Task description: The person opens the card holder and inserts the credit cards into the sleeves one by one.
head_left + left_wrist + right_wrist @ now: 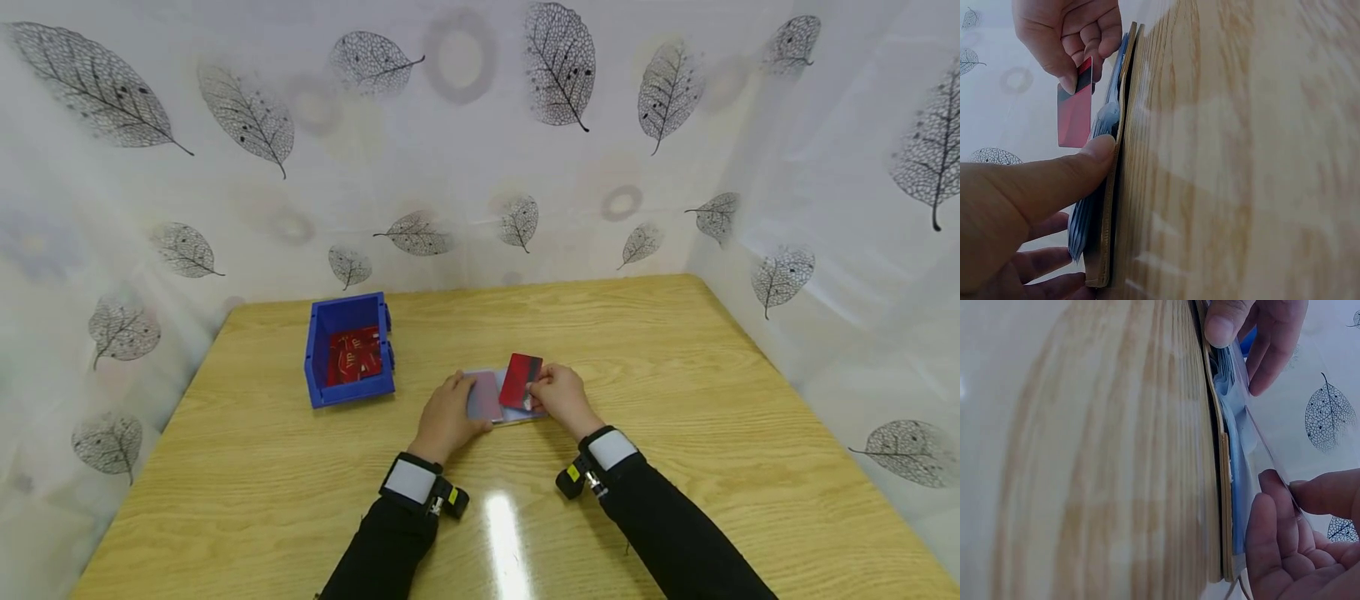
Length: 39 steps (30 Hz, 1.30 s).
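Head view: nearest are two black fabric sleeves (675,533) with strapped-on wrist cameras, and beyond them both hands are working over the light wood-grained table (720,433). The left hand (444,415) grips a thin, brown-covered card holder with clear plastic sleeves (486,396), which lies opened out on the tabletop, its thumb pressing the near edge and its fingers at the far side. The right hand (564,400) pinches a flat red card with a dark stripe (519,380) between thumb and fingers, tilted up over the holder's right part; whether its lower end is inside a sleeve, I cannot tell. The step in hand appears to be working this card at a sleeve, though putting in or drawing out cannot be told. Either way, the next move would call for a steady left grip and the card kept in line with the sleeve opening. Farther off to the left, a blue plastic bin (352,395) contains red cards lettered "VIP" (354,357); behind hangs a white leaf-print curtain (465,183).
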Motion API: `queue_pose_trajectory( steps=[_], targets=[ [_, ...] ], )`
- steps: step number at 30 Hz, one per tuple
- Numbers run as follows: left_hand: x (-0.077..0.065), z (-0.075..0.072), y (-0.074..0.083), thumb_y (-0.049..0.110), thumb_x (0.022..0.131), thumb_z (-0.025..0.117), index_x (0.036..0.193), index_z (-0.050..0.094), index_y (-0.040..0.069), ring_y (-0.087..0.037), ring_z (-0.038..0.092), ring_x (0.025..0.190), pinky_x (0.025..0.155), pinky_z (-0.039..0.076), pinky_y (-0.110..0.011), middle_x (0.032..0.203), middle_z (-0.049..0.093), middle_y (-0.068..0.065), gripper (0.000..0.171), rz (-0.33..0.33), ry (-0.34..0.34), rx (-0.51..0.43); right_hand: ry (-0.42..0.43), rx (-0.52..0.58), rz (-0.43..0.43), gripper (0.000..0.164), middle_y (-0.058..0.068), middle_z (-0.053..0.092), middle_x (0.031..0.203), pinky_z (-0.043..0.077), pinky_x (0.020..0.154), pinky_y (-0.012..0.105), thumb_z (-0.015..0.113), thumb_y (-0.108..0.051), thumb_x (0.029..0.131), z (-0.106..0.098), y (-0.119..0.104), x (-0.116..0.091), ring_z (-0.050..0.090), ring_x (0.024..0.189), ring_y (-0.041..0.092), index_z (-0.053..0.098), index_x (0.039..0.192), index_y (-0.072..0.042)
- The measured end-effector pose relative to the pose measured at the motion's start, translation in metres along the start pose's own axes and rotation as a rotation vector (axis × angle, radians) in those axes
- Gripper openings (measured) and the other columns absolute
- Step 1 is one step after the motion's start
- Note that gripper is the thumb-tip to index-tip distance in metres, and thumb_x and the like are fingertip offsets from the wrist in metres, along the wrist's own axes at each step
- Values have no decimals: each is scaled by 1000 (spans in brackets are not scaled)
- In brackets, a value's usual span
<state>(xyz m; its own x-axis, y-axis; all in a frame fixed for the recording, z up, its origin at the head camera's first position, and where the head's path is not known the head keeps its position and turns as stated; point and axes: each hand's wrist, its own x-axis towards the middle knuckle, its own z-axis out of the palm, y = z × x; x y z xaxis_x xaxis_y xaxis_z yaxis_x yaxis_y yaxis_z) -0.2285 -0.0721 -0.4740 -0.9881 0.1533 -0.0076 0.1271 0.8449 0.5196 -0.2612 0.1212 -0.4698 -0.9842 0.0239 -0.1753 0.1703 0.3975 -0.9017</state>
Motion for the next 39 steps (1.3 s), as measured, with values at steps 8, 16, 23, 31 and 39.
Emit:
queue_pose_trajectory(
  steps=[8,16,23,31,39],
  targets=[
    [-1,-1,0,30,73,86,138,52,4,-39,45,130,104,40,-49,147,42,-20,77,-1,9,-10,17,-12,-2,10,11,66,70,55,51,28,66,0,87,3,0,1,60,51,10,58,90,6],
    [0,0,-2,30,73,86,138,52,4,-38,46,129,104,40,-48,147,42,-21,78,-1,12,-5,5,-22,-8,10,11,65,69,55,50,28,66,2,86,4,-2,1,59,50,10,60,92,8],
    [-1,-2,-2,29,73,86,138,52,4,-38,44,131,105,39,-49,148,41,-20,78,-6,13,-18,-74,1,23,14,15,66,73,57,53,31,63,3,88,5,-4,-1,60,52,12,59,99,10],
    [0,0,1,27,73,86,138,52,3,-38,44,131,106,38,-48,148,41,-22,77,-12,6,-5,-87,37,56,53,21,65,82,56,51,31,66,2,87,10,-6,-1,62,49,15,39,131,11],
    [0,0,3,26,72,87,137,53,4,-38,46,130,105,39,-48,147,43,-21,77,-14,18,-14,-109,20,39,53,18,64,80,55,49,30,66,2,86,15,-8,-2,60,48,14,40,131,9]
  ],
)
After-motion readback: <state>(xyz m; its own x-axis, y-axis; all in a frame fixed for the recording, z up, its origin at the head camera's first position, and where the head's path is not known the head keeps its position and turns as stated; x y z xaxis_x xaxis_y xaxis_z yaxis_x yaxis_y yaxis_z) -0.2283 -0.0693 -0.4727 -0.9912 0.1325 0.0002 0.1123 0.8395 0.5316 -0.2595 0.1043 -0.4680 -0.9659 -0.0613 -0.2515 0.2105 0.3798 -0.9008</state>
